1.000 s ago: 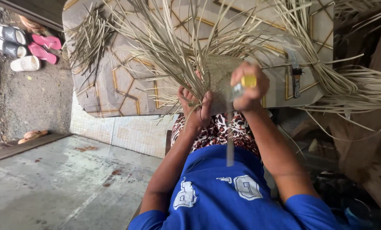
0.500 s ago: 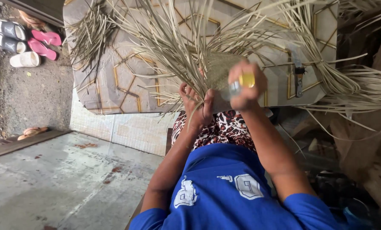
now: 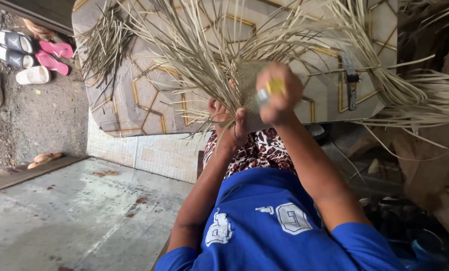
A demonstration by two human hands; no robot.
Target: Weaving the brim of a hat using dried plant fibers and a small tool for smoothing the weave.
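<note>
So the person is sitting at the edge of a raised floor with a big fan of dried leaf strips (image 3: pixel 199 55) spread out over a patterned mat (image 3: pixel 134 95). The left hand (image 3: pixel 229 123) is clenched round the gathered base of the strips, right where they all bunch together just above the lap. The right hand (image 3: pixel 279 93) is closed on a small tool (image 3: pixel 269 89), yellow with a silvery bit, held up against the same bunch. It's blurred, so I can't say what kind of tool it is.

My guess on the strips: super light, dry, springy along their length but easy to crease or split if you bend them hard. They splay everywhere, so grabbing them near the tips would be useless. The gathered base is the only sensible place to hold, and it needs a firm squeeze since smooth dry strips probably slide out of a loose grip.

More strips (image 3: pixel 425 95) hang off the mat's right side, and a knife (image 3: pixel 351 83) lies on the mat near them. Off to the left, several sandals (image 3: pixel 33 52) sit on gravel, well away from the work.
</note>
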